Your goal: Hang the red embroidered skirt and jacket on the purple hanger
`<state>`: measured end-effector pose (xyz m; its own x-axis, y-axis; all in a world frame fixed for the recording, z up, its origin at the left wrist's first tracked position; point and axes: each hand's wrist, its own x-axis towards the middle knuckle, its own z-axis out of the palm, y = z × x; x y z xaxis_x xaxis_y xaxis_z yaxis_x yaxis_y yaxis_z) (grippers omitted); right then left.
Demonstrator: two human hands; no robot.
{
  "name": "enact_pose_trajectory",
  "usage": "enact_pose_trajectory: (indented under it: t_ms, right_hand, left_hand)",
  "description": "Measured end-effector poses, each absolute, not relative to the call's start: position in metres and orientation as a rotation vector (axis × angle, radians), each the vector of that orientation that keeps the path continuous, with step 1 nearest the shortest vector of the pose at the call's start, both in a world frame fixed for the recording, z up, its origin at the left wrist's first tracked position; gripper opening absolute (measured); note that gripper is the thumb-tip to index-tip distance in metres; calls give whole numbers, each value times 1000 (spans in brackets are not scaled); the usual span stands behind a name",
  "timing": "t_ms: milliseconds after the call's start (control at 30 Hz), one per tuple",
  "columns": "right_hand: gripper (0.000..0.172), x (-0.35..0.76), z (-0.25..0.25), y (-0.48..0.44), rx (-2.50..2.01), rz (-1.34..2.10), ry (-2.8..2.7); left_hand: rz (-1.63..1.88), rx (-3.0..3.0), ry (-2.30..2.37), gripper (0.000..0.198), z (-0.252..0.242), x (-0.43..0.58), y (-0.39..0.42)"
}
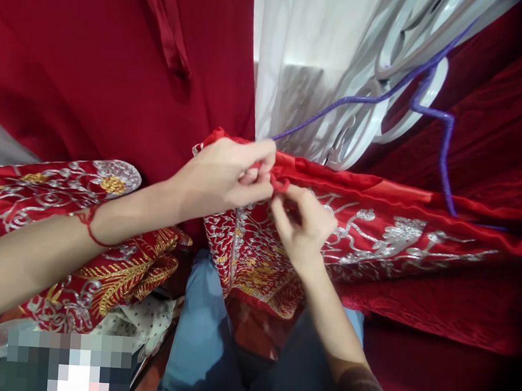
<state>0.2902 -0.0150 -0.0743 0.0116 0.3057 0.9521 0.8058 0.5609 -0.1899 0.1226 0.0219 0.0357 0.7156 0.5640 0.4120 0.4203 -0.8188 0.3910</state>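
Observation:
My left hand (pixel 231 173), coming in from the left with a red string on its wrist, is closed on a red cord (pixel 280 183) at the upper edge of the embroidered garment. From below, my right hand (pixel 303 224) pinches the same cord close by, so the two hands nearly touch. The red garment (pixel 395 230), with silver and gold embroidery, hangs beneath both hands and runs off to the right. Its glossy red lining shows along the top edge. Part of the cord is hidden by my fingers.
Purple wire (pixel 359 99) runs in front of a white scrolled metal frame (pixel 380 120) and into the garment's top. A second embroidered piece (pixel 106 263) lies at left, over dotted white cloth (pixel 147 321). Plain red fabric (pixel 96 61) hangs behind; a white curtain (pixel 274 55) hangs beside it.

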Motion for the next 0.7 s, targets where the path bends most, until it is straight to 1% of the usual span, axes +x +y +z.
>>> enact_pose_trajectory:
  t_ms: [100, 167, 267, 367, 567, 700]
  right_hand:
    - [13, 298, -66, -23, -967, -248, -1435]
    - [15, 304, -61, -27, -979, -172, -1391]
    - [14, 310, -57, -30, -1022, -108, -1409]
    - [10, 310, -54, -35, -1055, -153, -1448]
    - [12, 309, -53, -41, -1095, -296, -1495]
    - [14, 310, -50, -42, -1077, -402, -1532]
  left_hand:
    - [793, 2646, 883, 6, 54, 112, 28]
    - [695, 2700, 905, 4, 66, 101, 35]
    - [407, 2723, 756, 15, 81, 84, 46]
    - [244, 2720, 682, 20, 89, 73, 55]
    - [104, 2715, 751, 9, 91, 62, 66]
    - [-46, 2694, 700, 13, 88, 54, 77]
